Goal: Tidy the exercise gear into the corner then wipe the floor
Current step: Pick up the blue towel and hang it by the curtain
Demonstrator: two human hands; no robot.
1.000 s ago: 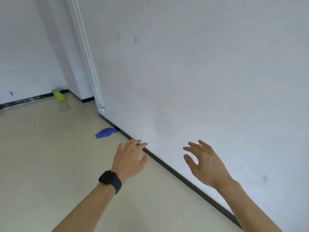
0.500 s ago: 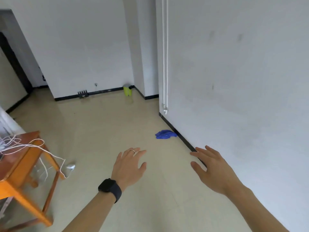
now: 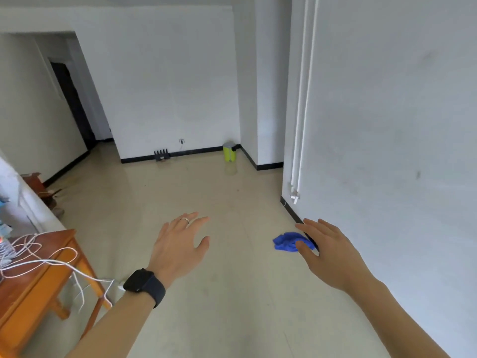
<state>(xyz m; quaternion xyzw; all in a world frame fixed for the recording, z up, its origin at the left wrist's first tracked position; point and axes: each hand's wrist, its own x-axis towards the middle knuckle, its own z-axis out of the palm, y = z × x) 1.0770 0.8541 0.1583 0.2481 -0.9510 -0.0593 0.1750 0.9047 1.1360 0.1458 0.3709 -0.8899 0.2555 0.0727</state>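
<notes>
A crumpled blue cloth [image 3: 286, 242] lies on the beige floor by the black skirting of the right wall. My right hand [image 3: 327, 250] hovers in front of it, fingers spread and empty, covering the cloth's right edge in the view. My left hand [image 3: 180, 244], with a ring and a black watch on its wrist, floats open over the middle of the floor, holding nothing. A black rack of small dumbbells [image 3: 161, 154] stands against the far wall.
An orange wooden table [image 3: 38, 277] with white cables stands at the left. A lime-green bin [image 3: 229, 151] sits in the far corner. White pipes [image 3: 300, 104] run down the right wall. A dark doorway [image 3: 74, 104] opens at the far left.
The view has swung left, away from the right wall, bringing the room, table and doorway into sight. The blue cloth now appears right behind my right hand. Both hands stay open.
</notes>
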